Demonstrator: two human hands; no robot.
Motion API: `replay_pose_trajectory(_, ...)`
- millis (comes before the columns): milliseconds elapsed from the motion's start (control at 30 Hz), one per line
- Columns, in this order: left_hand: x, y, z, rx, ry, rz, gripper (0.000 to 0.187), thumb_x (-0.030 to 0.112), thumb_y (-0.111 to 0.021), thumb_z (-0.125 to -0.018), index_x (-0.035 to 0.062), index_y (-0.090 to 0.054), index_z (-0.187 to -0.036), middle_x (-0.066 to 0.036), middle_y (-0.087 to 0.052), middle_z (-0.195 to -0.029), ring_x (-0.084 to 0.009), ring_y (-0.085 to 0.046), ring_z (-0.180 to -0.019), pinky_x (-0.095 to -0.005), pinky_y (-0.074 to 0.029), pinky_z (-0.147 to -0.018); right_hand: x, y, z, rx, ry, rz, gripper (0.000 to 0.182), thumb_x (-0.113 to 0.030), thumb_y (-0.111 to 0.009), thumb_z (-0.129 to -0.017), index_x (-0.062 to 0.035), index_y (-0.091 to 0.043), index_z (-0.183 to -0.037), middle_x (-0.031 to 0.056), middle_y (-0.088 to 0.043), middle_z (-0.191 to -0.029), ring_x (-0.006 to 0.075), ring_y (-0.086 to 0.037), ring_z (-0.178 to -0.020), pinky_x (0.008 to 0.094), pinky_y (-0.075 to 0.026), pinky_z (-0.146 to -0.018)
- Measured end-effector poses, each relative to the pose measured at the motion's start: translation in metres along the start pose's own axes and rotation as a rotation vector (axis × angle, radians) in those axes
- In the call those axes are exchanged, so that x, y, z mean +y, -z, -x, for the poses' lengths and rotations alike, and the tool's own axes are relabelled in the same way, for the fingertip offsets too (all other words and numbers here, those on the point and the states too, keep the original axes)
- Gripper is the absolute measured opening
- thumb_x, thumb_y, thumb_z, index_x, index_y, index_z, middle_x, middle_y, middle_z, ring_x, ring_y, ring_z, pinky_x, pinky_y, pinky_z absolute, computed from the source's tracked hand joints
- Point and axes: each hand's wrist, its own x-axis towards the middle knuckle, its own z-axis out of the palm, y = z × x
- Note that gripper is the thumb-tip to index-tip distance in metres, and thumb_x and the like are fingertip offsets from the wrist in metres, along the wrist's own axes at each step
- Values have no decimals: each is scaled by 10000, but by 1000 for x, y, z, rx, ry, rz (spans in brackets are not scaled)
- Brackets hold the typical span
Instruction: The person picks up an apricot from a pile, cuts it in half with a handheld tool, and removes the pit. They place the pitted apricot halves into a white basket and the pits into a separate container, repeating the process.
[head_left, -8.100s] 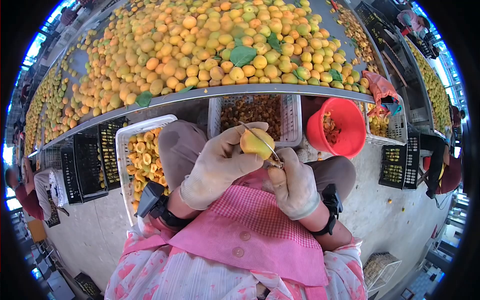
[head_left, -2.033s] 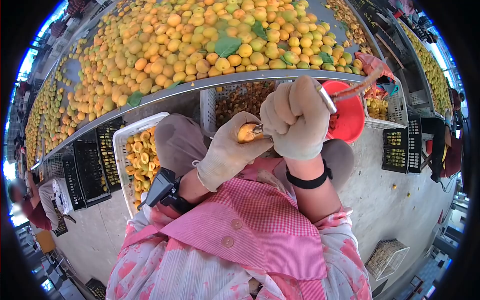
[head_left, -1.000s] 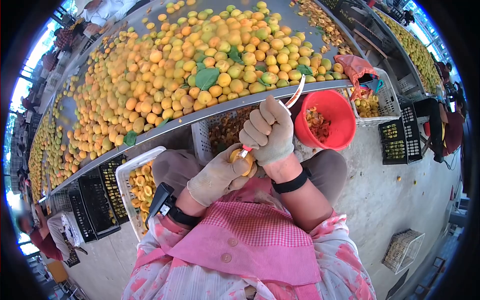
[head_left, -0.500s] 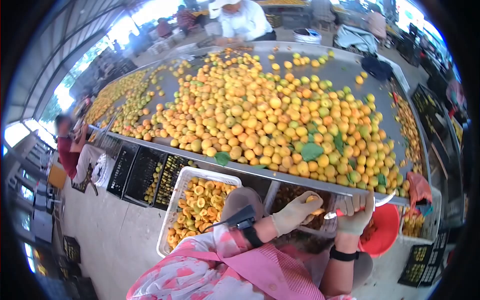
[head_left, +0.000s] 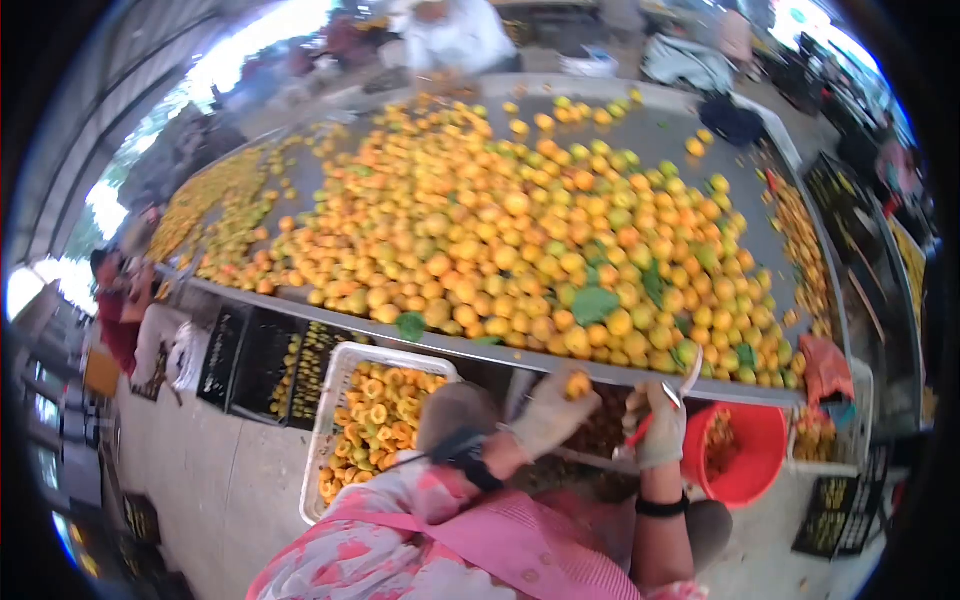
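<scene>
My left hand, in a pale glove, closes around an orange-yellow apricot just below the table's front edge. To its right, my gloved right hand grips a small red-handled knife; its short metal end shows at the lower left of the fist. The two hands are a short gap apart. Behind them, a large heap of whole apricots with a few green leaves covers much of the metal table. A crate with dark contents lies partly hidden beneath my hands.
A white crate of halved apricots stands left of my knee. On the right is a red bucket with pieces inside. Black crates line the table's front left. A person in white works across the table; another sits at far left.
My right hand has drawn back slightly left and turned, moving the knife away from the apricot. My left hand has shifted left with the fruit. The whole view has shifted a little.
</scene>
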Motion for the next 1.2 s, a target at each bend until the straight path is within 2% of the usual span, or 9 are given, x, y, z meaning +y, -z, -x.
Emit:
replay_pose_trajectory(67,1,22,4,58,-5,38,180,107,-644,-866,27,-590,-1017,-121,-618,-902,-230,-635,-718,-325,-525,-669,-24,2,-7,16,-46,-2,270,-325,-644,-905,-57,-617,-885,47,-603,-676,136,-539,-455,261,-366,-371)
replay_pose_trajectory(133,5,66,12,166,-769,-991,187,19,-650,-791,27,-645,-978,-138,-589,-1019,-278,-633,-871,-335,-534,-717,-47,6,-16,20,-27,32,288,-322,-662,-894,-37,-631,-917,55,-615,-685,135,-534,-450,261,-373,-379)
replay_pose_trajectory(233,13,119,30,205,-561,-879,166,-30,-653,-779,-20,-623,-942,-144,-569,-1059,-292,-614,-899,-340,-510,-771,-65,20,-46,16,39,156,281,-278,-641,-902,-34,-646,-1041,41,-630,-703,103,-551,-477,237,-385,-394)
replay_pose_trajectory(300,2,147,40,421,-179,-333,146,2,-619,-869,7,-583,-1010,-81,-599,-916,-177,-586,-840,-268,-470,-778,-80,18,-70,10,47,175,276,-249,-636,-897,-33,-641,-1071,39,-632,-709,99,-555,-485,232,-390,-400)
replay_pose_trajectory(367,-8,183,56,480,-246,-780,153,6,-601,-869,10,-583,-1021,-82,-615,-883,-149,-576,-821,-269,-468,-754,-96,9,-93,12,43,393,310,-235,-661,-843,-42,-632,-1084,41,-631,-737,117,-584,-522,263,-455,-439)
replay_pose_trajectory(533,-67,243,98,607,181,-855,291,100,-588,-867,-8,-594,-1136,-220,-655,-1019,-354,-632,-965,-394,-489,-846,-115,-27,-153,105,54,667,384,-210,-646,-824,-82,-603,-1184,70,-638,-792,139,-619,-590,283,-507,-501)
replay_pose_trajectory(733,-79,252,102,646,285,-784,329,130,-612,-862,-23,-599,-1153,-213,-644,-1107,-359,-606,-1054,-393,-470,-908,-111,-55,-228,140,76,792,414,-206,-656,-795,-78,-606,-1186,92,-645,-773,181,-639,-586,334,-530,-538)
replay_pose_trajectory(1000,-48,216,55,574,37,-514,278,59,-630,-877,-19,-606,-1142,-126,-648,-1040,-212,-613,-982,-320,-478,-870,-107,-65,-253,131,-69,1039,345,-281,-703,-809,-50,-610,-1048,94,-646,-743,159,-593,-555,291,-505,-510)
replay_pose_trajectory(1200,42,119,28,215,-13,263,375,40,-592,-930,-23,-511,-1291,-62,-606,-1135,-120,-553,-1027,-256,-439,-924,-101,-58,-118,-217,247,403,614,-129,-684,-774,13,-474,-1333,71,-662,-805,100,-552,-533,212,-379,-440)
